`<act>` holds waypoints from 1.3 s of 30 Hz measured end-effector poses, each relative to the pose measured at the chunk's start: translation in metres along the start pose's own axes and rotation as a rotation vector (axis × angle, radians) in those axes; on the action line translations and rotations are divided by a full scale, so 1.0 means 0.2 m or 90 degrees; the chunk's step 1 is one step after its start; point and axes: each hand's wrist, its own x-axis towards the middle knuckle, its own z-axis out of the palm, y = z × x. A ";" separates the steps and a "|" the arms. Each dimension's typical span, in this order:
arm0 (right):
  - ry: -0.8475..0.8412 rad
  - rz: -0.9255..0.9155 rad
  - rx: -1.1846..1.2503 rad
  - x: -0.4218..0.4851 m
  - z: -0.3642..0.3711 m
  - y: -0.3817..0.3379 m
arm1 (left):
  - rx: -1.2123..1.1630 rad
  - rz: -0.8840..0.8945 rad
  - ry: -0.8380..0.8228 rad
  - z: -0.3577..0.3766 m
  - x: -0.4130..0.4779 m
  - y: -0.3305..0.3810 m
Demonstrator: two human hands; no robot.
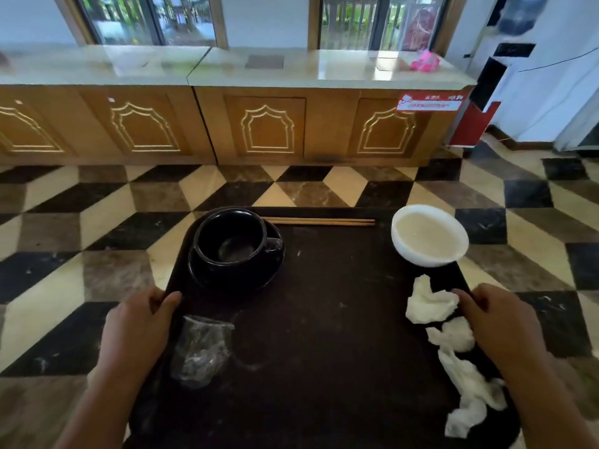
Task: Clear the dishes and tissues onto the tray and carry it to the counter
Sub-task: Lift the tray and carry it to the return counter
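Note:
I hold a dark tray (pixel 324 319) in the air above the tiled floor. My left hand (pixel 136 325) grips its left rim and my right hand (pixel 499 322) grips its right rim. On the tray stand a black cup (pixel 231 236) on a black saucer (pixel 259 273) at the far left, a white bowl (pixel 429 233) of pale liquid at the far right, and wooden chopsticks (pixel 319 221) along the far edge. Crumpled white tissues (pixel 431 303) lie along the right side. A clear plastic wrapper (pixel 201 348) lies near my left hand.
A long counter (pixel 291 71) with a pale glossy top and wooden cabinet doors runs across the room ahead, under the windows. A pink object (pixel 424 63) sits on its right end. A red and white machine (pixel 486 102) stands to its right. Checkered floor (pixel 81 222) lies between.

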 end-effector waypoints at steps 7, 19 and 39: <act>-0.005 -0.038 -0.001 0.62 0.24 -0.22 | 0.011 -0.024 0.039 0.14 0.47 0.14; -0.021 -0.104 0.026 1.83 0.48 -0.61 | 0.029 -0.084 0.066 0.48 1.43 0.64; -0.005 -0.135 0.029 3.40 1.10 -1.40 | 0.013 -0.081 0.070 0.89 3.14 0.99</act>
